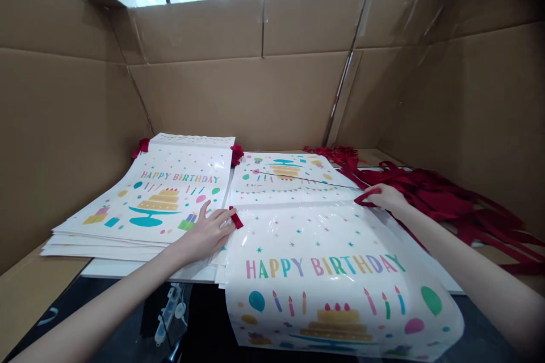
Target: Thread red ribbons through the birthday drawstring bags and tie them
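A white sheet printed HAPPY BIRTHDAY (pixel 323 238) lies across the table and hangs over its front edge. My left hand (pixel 210 229) is at the sheet's left edge, fingers closed on a short red ribbon end (pixel 237 220). At the sheet's upper right, my right hand (pixel 383 197) pinches a red ribbon (pixel 365 198). A thin dark line runs over the sheet toward my right hand. Behind the fold, another printed panel (pixel 281 173) lies upside down.
A stack of similar printed sheets (pixel 149 198) with red ribbon bunches lies at the left. Many long red ribbons (pixel 438 198) spread at the right. Cardboard walls (pixel 238 91) enclose the back and sides. A power strip (pixel 168 315) is below the front edge.
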The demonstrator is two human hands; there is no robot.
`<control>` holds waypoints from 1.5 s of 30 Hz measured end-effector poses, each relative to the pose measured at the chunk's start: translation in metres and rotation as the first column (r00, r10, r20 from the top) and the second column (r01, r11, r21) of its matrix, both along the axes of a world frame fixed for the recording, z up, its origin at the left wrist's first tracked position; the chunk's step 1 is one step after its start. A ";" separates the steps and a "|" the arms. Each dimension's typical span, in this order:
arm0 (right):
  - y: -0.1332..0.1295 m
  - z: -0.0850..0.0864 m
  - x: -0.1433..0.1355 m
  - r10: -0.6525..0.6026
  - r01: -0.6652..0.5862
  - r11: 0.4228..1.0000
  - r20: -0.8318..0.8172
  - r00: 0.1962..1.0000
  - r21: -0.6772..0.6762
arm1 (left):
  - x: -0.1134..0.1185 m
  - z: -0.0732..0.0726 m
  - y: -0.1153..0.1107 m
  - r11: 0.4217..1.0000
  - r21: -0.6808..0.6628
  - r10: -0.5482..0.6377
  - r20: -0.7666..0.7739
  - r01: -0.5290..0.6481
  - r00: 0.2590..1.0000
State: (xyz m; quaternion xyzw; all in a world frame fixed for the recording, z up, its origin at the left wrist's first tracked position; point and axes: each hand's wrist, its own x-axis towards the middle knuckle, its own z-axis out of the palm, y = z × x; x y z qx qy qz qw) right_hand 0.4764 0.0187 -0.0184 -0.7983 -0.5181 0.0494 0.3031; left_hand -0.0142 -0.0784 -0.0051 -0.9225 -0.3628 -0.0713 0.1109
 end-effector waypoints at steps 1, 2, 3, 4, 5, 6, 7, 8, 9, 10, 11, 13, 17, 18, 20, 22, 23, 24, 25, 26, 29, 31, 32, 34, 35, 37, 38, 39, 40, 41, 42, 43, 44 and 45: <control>-0.001 0.003 -0.006 -0.024 0.023 0.999 0.032 0.999 0.049 | 0.000 0.000 0.000 1.000 0.007 0.003 -0.006 -0.003 1.000; -0.003 0.007 -0.016 -0.034 0.024 0.992 0.076 0.997 0.124 | 0.001 0.001 -0.001 1.000 0.011 0.006 -0.010 -0.006 1.000; -0.006 0.010 -0.031 -0.018 -0.013 0.974 0.132 0.991 0.227 | 0.001 0.001 -0.001 1.000 0.010 0.007 -0.013 -0.007 1.000; -0.009 0.013 -0.051 0.045 -0.112 0.939 0.206 0.977 0.325 | 0.002 0.001 -0.001 1.000 0.005 0.005 -0.014 -0.005 1.000; -0.013 0.015 -0.074 0.179 -0.270 0.887 0.260 0.949 0.375 | 0.002 0.001 -0.002 1.000 -0.001 0.005 -0.014 -0.005 1.000; -0.016 0.016 -0.101 0.385 -0.471 0.798 0.284 0.878 0.375 | 0.003 0.001 -0.002 1.000 -0.008 0.009 -0.013 -0.009 1.000; -0.020 0.016 -0.130 0.581 -0.647 0.681 0.284 0.763 0.344 | 0.003 0.001 -0.001 1.000 -0.015 0.013 -0.014 -0.013 1.000; -0.023 0.015 -0.159 0.725 -0.773 0.566 0.273 0.633 0.287 | 0.003 0.000 -0.001 1.000 -0.018 0.020 -0.015 -0.021 1.000; -0.025 0.014 -0.187 0.820 -0.857 0.462 0.260 0.511 0.229 | 0.003 -0.001 0.000 0.999 -0.014 0.028 -0.012 -0.029 1.000; -0.027 0.012 -0.212 0.883 -0.916 0.364 0.249 0.397 0.169 | 0.003 -0.002 0.000 0.999 -0.003 0.036 -0.007 -0.036 0.999; -0.027 0.010 -0.234 0.922 -0.951 0.285 0.238 0.306 0.118 | 0.003 -0.003 0.001 0.999 0.011 0.043 0.002 -0.043 0.999; -0.024 0.005 -0.265 0.963 -0.987 0.152 0.218 0.159 0.047 | 0.002 -0.005 0.002 0.998 0.027 0.053 0.022 -0.054 0.998; -0.013 -0.005 -0.280 0.982 -0.997 0.081 0.172 0.083 0.019 | 0.001 -0.005 0.001 0.995 -0.021 0.103 0.069 -0.101 0.992; -0.012 -0.007 -0.278 0.984 -0.997 0.077 0.159 0.079 0.015 | 0.001 -0.005 0.000 0.993 -0.034 0.114 0.085 -0.112 0.990; -0.010 -0.011 -0.274 0.988 -0.998 0.065 0.141 0.065 0.003 | 0.001 -0.002 0.000 0.991 -0.061 0.125 0.111 -0.119 0.986; -0.011 -0.014 -0.271 0.989 -0.998 0.058 0.135 0.057 -0.003 | 0.003 0.001 0.000 0.989 -0.095 0.129 0.123 -0.118 0.984; -0.011 -0.014 -0.271 0.989 -0.998 0.060 0.135 0.060 -0.003 | 0.004 0.003 0.000 0.987 -0.112 0.131 0.127 -0.118 0.983; -0.011 -0.014 -0.270 0.989 -0.998 0.064 0.136 0.063 -0.002 | 0.004 0.005 0.000 0.985 -0.127 0.134 0.130 -0.117 0.983; -0.012 -0.014 -0.270 0.989 -0.998 0.065 0.137 0.064 -0.003 | 0.005 0.007 0.000 0.983 -0.139 0.136 0.132 -0.117 0.982; -0.012 -0.014 -0.271 0.989 -0.998 0.064 0.136 0.063 -0.007 | 0.005 0.008 0.000 0.982 -0.148 0.137 0.135 -0.117 0.981; -0.011 -0.014 -0.271 0.989 -0.998 0.062 0.135 0.059 -0.019 | 0.006 0.010 -0.001 0.981 -0.161 0.133 0.142 -0.110 0.981; -0.010 -0.014 -0.271 0.989 -0.998 0.065 0.137 0.062 -0.021 | 0.007 0.011 -0.001 0.979 -0.173 0.130 0.143 -0.105 0.981; -0.010 -0.014 -0.271 0.988 -0.998 0.067 0.139 0.064 -0.020 | 0.007 0.011 -0.001 0.978 -0.182 0.129 0.143 -0.102 0.981; -0.010 -0.015 -0.271 0.988 -0.997 0.070 0.141 0.067 -0.016 | 0.007 0.013 0.000 0.974 -0.205 0.129 0.144 -0.098 0.981; -0.010 -0.016 -0.271 0.988 -0.997 0.071 0.141 0.069 -0.014 | 0.007 0.014 0.000 0.971 -0.217 0.128 0.144 -0.095 0.981; -0.009 -0.018 -0.271 0.987 -0.997 0.072 0.142 0.070 -0.010 | 0.008 0.017 0.001 0.967 -0.238 0.128 0.142 -0.091 0.982; -0.009 -0.018 -0.271 0.987 -0.997 0.073 0.143 0.071 -0.009 | 0.008 0.018 0.001 0.965 -0.245 0.127 0.138 -0.091 0.982; -0.009 -0.019 -0.271 0.987 -0.997 0.074 0.145 0.072 -0.009 | 0.008 0.019 0.001 0.964 -0.249 0.127 0.134 -0.091 0.983; -0.009 -0.019 -0.271 0.986 -0.997 0.075 0.147 0.073 -0.008 | 0.009 0.020 0.001 0.964 -0.250 0.126 0.129 -0.091 0.984; -0.009 -0.019 -0.271 0.986 -0.997 0.075 0.149 0.074 -0.006 | 0.009 0.021 0.001 0.965 -0.248 0.124 0.124 -0.091 0.984; -0.009 -0.019 -0.271 0.986 -0.997 0.076 0.151 0.074 -0.005 | 0.009 0.021 0.001 0.966 -0.242 0.121 0.119 -0.089 0.985; -0.010 -0.019 -0.271 0.986 -0.997 0.076 0.152 0.075 -0.004 | 0.009 0.021 0.001 0.968 -0.235 0.116 0.115 -0.087 0.987; -0.010 -0.019 -0.271 0.986 -0.997 0.074 0.152 0.073 -0.003 | 0.009 0.021 0.000 0.970 -0.227 0.111 0.111 -0.083 0.988; -0.010 -0.019 -0.271 0.986 -0.997 0.071 0.152 0.070 -0.003 | 0.009 0.021 0.000 0.972 -0.220 0.105 0.108 -0.080 0.989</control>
